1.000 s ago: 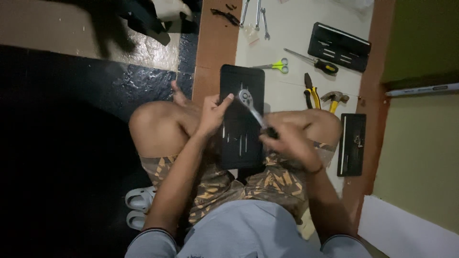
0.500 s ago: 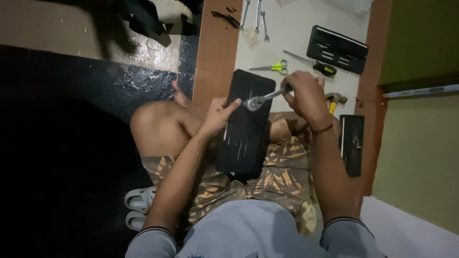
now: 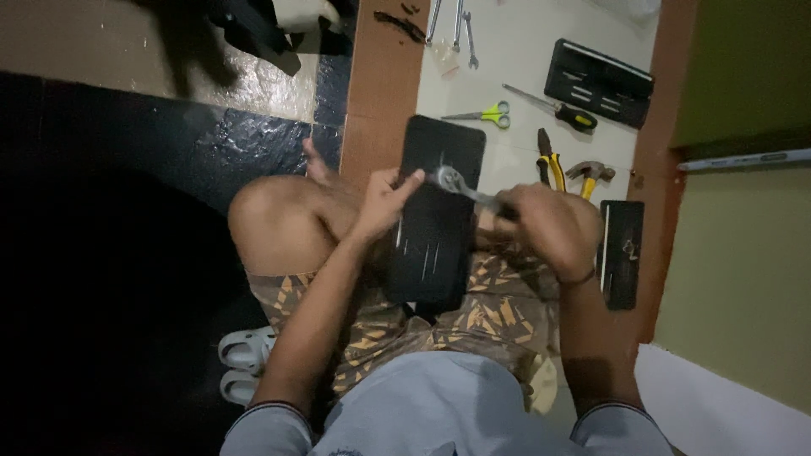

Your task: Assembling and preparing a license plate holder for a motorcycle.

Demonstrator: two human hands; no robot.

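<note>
Now the right hand holds a ratchet wrench over a black case, which the left hand seems to pinch steady.

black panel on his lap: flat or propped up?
Propped up: the black panel leans on his knees, left hand steadying its edge, ratchet on its face.

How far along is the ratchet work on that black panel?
Done: tools are laid out on the floor, including scissors, screwdriver, pliers and hammer. In hand: the right hand grips the ratchet wrench, its head on the upper part of the black panel across the lap; the left hand steadies that panel's edge. Left: cannot tell whether the fastener is tight or loose.
</note>
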